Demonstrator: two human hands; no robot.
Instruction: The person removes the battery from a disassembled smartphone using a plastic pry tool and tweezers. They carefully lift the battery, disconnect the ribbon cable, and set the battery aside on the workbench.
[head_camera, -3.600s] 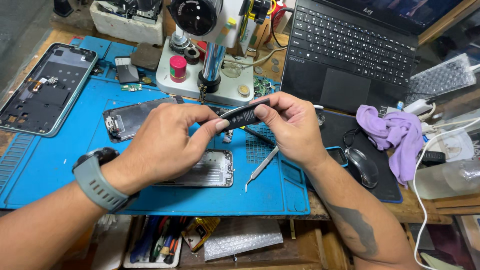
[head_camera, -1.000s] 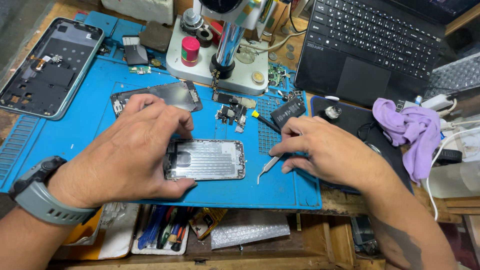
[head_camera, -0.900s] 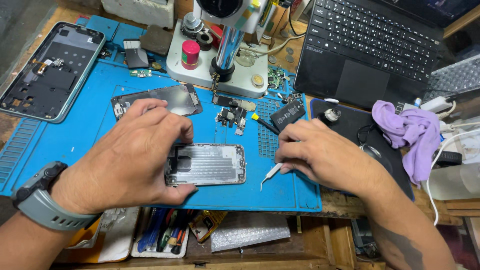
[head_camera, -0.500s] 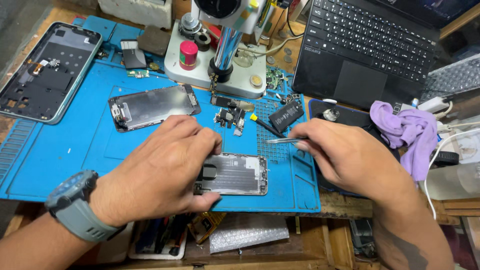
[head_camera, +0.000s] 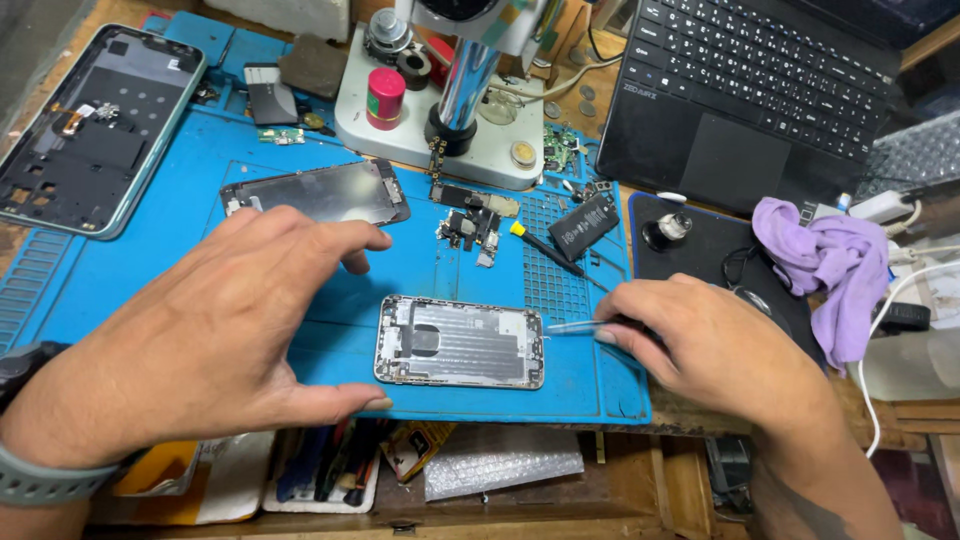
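Note:
An opened silver phone housing (head_camera: 460, 343) lies flat near the front of the blue work mat (head_camera: 180, 180). My left hand (head_camera: 215, 330) hovers just left of it, fingers spread, thumb near its lower left corner, holding nothing. My right hand (head_camera: 715, 350) is to the right of the housing and pinches metal tweezers (head_camera: 572, 325), whose tips point at the housing's right edge.
A detached phone screen (head_camera: 315, 192), small circuit parts (head_camera: 470, 222), a yellow-tipped screwdriver (head_camera: 550, 252) and a black battery (head_camera: 583, 224) lie on the mat. A microscope base (head_camera: 440, 120) stands behind, a larger phone frame (head_camera: 95, 125) at left. A laptop (head_camera: 760, 90), mouse pad and purple cloth (head_camera: 830, 260) sit right.
My left hand has let go of the housing and opened beside it. The housing now lies further right. My right hand picked up the tweezers and brought them to its right edge.

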